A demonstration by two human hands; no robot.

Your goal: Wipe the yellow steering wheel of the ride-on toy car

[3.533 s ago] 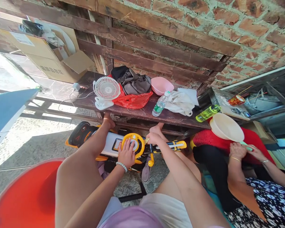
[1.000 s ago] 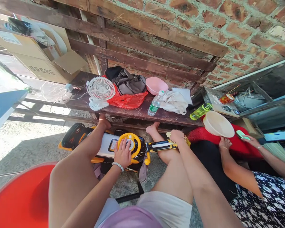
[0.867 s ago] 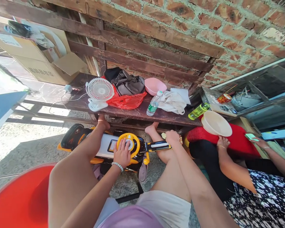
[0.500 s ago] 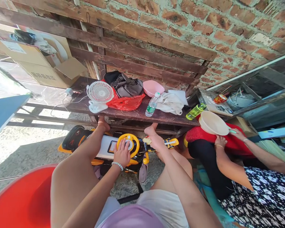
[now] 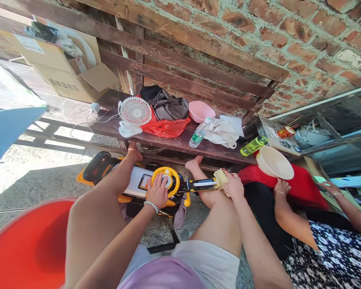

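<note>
Between my legs a yellow, white and black ride-on toy car (image 5: 135,180) rests across the bench edge side. My left hand (image 5: 157,192), with a pale bead bracelet, lies on the hub of its yellow steering wheel (image 5: 176,178), fingers stretched out. My right hand (image 5: 234,186) is closed on a crumpled beige cloth (image 5: 221,178). That cloth is pressed around the far right end of the toy's black and yellow bar (image 5: 203,184). Part of the cloth is hidden under my fingers.
On the dark bench (image 5: 168,143) lie a white fan (image 5: 135,111), red bag (image 5: 168,127), pink bowl (image 5: 201,111), water bottle (image 5: 200,133) and green bottle (image 5: 254,145). At right, a co-worker's hand (image 5: 281,188) touches a cream basin (image 5: 275,162). A red stool (image 5: 30,245) stands at left.
My right hand has moved right with the cloth, along the bar to its end. The left hand stays on the steering wheel. The co-worker's other hand has left the basin.
</note>
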